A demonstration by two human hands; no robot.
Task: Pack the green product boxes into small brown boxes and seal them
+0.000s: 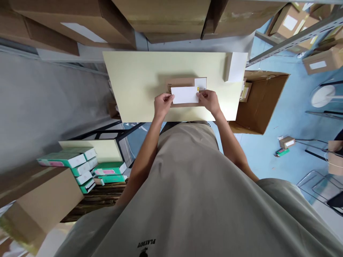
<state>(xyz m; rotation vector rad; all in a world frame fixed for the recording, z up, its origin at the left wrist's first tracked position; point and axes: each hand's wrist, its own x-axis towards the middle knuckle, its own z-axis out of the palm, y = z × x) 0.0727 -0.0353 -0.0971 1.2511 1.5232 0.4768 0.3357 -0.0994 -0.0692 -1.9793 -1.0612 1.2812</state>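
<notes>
A white sheet [184, 95], pinched at either end, is held over a brown parcel [180, 81] mid-worktop [134, 82]; whether sheet & parcel touch, can't tell. The worker's L hand [162, 104] grips the sheet's L edge btwn thumb & fingers; the R hand [211, 101] does likewise at the R edge, nr a small yellow mark. A white label [202, 83] shows on the parcel's far R corner, beyond the sheet. A white block [237, 67] stands at the worktop's far R corner. Just R of the worktop, an open carton [264, 103] w/ small boxes [245, 91] inside. Big cartons [166, 18] line a shelf [174, 46] beyond. Lower L, green-&-white boxes [109, 167] lie in piles nr a closed carton [50, 196]. Far R, a round white stool [323, 96] on blue floor [297, 107].
</notes>
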